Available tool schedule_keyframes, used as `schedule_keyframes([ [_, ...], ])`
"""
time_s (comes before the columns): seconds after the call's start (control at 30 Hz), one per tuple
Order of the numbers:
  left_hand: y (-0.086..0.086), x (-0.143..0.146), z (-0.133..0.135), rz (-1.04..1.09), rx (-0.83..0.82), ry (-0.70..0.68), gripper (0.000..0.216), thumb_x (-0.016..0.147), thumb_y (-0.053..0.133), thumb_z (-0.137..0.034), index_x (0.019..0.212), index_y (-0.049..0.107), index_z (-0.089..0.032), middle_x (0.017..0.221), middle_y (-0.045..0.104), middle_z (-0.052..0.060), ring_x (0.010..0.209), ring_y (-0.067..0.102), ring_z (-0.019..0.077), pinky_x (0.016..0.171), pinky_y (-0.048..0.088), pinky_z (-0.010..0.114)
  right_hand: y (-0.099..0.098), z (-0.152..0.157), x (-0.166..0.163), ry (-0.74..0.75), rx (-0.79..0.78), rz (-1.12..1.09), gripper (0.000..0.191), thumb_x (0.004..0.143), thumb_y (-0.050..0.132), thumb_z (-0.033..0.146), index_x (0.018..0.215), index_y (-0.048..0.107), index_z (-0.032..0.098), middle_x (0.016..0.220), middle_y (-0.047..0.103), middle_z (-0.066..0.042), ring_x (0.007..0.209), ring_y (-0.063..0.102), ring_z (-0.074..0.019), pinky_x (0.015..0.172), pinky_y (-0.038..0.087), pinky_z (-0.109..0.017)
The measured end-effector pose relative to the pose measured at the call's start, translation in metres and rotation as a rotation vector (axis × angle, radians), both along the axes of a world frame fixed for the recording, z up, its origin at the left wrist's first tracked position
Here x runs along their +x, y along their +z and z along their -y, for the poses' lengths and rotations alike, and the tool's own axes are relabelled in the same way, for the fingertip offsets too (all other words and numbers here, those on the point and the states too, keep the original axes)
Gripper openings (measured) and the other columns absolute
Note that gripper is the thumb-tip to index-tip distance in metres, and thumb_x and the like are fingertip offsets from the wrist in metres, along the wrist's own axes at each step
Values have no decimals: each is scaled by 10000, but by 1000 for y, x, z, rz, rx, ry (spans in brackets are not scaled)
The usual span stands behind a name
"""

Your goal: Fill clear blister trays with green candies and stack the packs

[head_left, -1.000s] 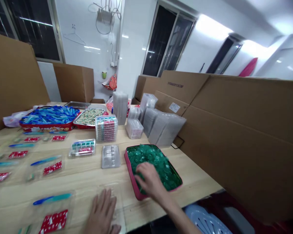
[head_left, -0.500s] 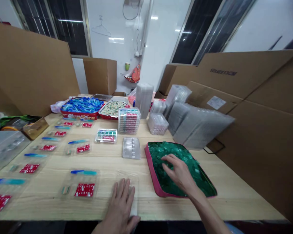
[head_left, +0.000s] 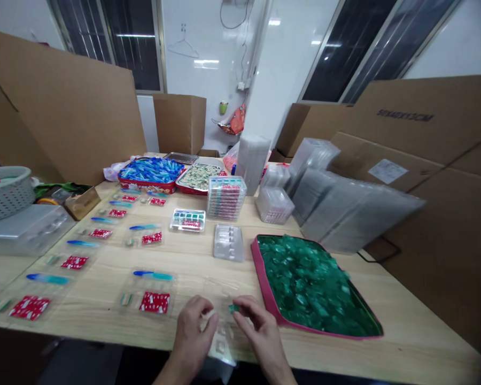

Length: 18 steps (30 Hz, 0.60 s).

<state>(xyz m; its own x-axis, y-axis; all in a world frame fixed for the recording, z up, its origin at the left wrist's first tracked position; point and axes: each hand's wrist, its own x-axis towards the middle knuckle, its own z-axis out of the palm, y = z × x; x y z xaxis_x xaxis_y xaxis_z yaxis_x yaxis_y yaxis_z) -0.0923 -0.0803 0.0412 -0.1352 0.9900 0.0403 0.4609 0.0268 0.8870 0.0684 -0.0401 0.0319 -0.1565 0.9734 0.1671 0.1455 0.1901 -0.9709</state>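
Note:
My right hand [head_left: 260, 327] pinches a small green translucent piece [head_left: 233, 308] between thumb and fingers. Beside it, my left hand [head_left: 194, 330] is closed, thumb and forefinger at the edge of a clear plastic case [head_left: 220, 345] with moulded compartments. That case lies between my hands at the table's front edge, partly hidden by them. To the right stands a pink-rimmed tin [head_left: 260, 272] heaped with green translucent pieces [head_left: 300, 280]. Left of my hands is a clear case holding a blue brush-like stick [head_left: 153, 275] and a red patterned packet [head_left: 155, 302].
More filled cases and red packets [head_left: 74, 262] lie in rows on the left. Farther back are a tray of blue sticks [head_left: 152, 170], a tray of pale pieces [head_left: 198, 176], stacked filled cases [head_left: 226, 198] and empty clear cases [head_left: 228, 242]. Cardboard [head_left: 433, 144] stands along the right.
My right hand has left the green pieces in the tin and come left over the clear case, now with a green piece. My left hand, flat before, has curled. The view has shifted left.

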Motion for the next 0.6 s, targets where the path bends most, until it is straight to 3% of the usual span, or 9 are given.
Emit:
schedule_keyframes([
  [0.13, -36, 3, 7, -664, 369, -304, 304, 741, 645, -355, 973, 635, -159, 1121, 630, 163, 1040, 556, 326, 855, 435, 458, -8, -1, 15, -75, -44, -4, 288, 701, 724, 416, 845, 729, 166, 860, 692, -101, 757, 648, -218, 695, 555, -305],
  [0.23, -64, 8, 14, -932, 499, -359, 428, 830, 566, -312, 1236, 526, -183, 1347, 513, 163, 1207, 471, 348, 954, 364, 496, -11, 2, 22, -123, -60, -23, 292, 670, 745, 416, 825, 734, 169, 856, 699, -99, 773, 660, -223, 721, 563, -311],
  [0.37, -74, 7, 25, -942, 658, -358, 310, 893, 461, -238, 1171, 574, -158, 1219, 627, 130, 1094, 575, 277, 910, 437, 396, -5, 3, 26, -169, -46, -44, 288, 652, 758, 405, 823, 735, 174, 878, 699, -94, 794, 664, -222, 728, 567, -306],
  [0.47, -65, 1, 37, -887, 760, -321, 295, 889, 432, -158, 1129, 604, -147, 1138, 667, 149, 1041, 616, 253, 857, 492, 357, 4, 4, 28, -192, -22, -48, 296, 652, 752, 419, 831, 735, 183, 895, 705, -89, 831, 668, -234, 744, 570, -313],
  [0.6, -45, -31, 68, -746, 747, -98, 352, 905, 383, -146, 1169, 608, -207, 1129, 672, 141, 1057, 623, 229, 841, 529, 332, 1, 3, 32, -216, 4, -28, 333, 636, 746, 461, 869, 739, 223, 928, 716, -77, 887, 671, -287, 746, 589, -349],
])
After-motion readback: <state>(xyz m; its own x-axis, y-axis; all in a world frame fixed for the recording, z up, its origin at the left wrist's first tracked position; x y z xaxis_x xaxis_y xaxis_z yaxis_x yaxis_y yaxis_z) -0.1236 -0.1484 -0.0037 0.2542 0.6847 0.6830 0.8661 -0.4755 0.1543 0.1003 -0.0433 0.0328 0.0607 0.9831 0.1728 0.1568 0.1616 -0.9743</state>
